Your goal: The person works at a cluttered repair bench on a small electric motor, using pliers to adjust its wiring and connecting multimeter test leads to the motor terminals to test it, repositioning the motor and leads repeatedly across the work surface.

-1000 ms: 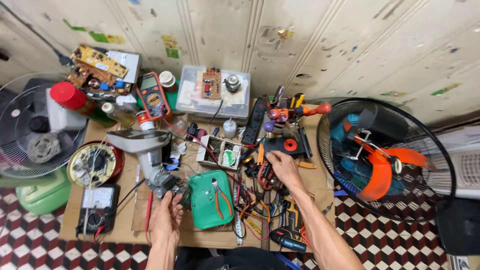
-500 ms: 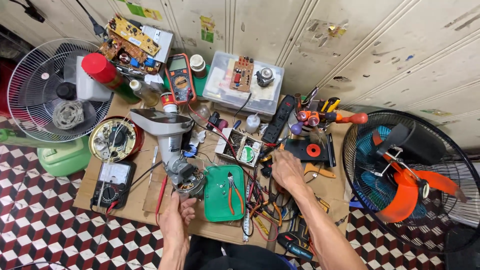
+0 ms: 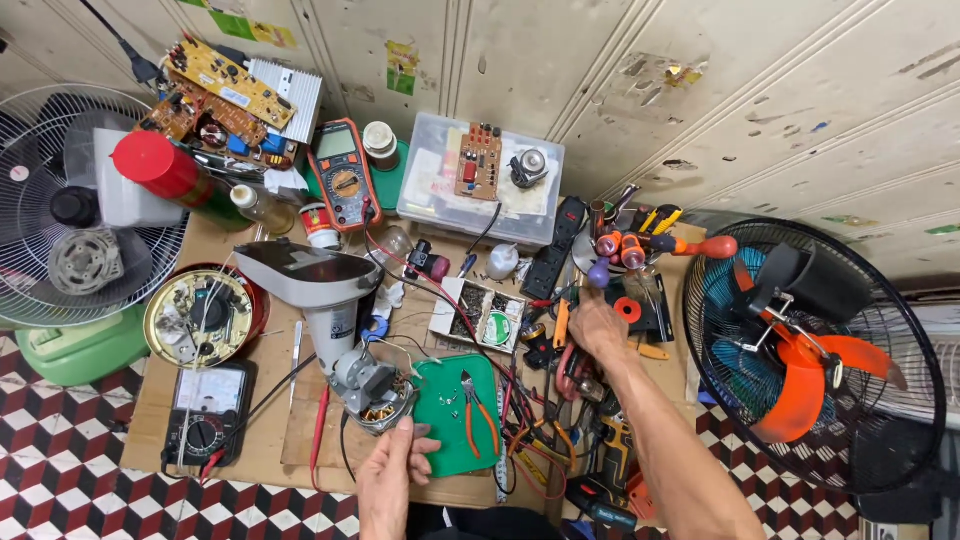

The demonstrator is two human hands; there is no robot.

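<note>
My left hand (image 3: 392,478) rests at the front of the wooden workbench (image 3: 300,430), its fingers touching a small electric motor (image 3: 372,392) joined to a grey fan housing (image 3: 312,280). A green mat (image 3: 445,440) with orange-handled pliers (image 3: 472,410) lies just right of it. My right hand (image 3: 598,332) reaches among a pile of hand tools and wires, near a purple-handled screwdriver (image 3: 598,272) and a red tape roll (image 3: 628,310). Its fingers are curled down into the tools; what they grip is hidden.
A standing fan with orange blades (image 3: 812,350) is on the right, a fan guard (image 3: 60,240) on the left. A multimeter (image 3: 342,178), an analogue meter (image 3: 205,412), a clear plastic box (image 3: 480,185), circuit boards (image 3: 225,90) and a red-capped can (image 3: 165,170) crowd the bench.
The view has shifted right and closer to the bench. My right hand has moved up into the tool pile; my left hand stays by the motor.
</note>
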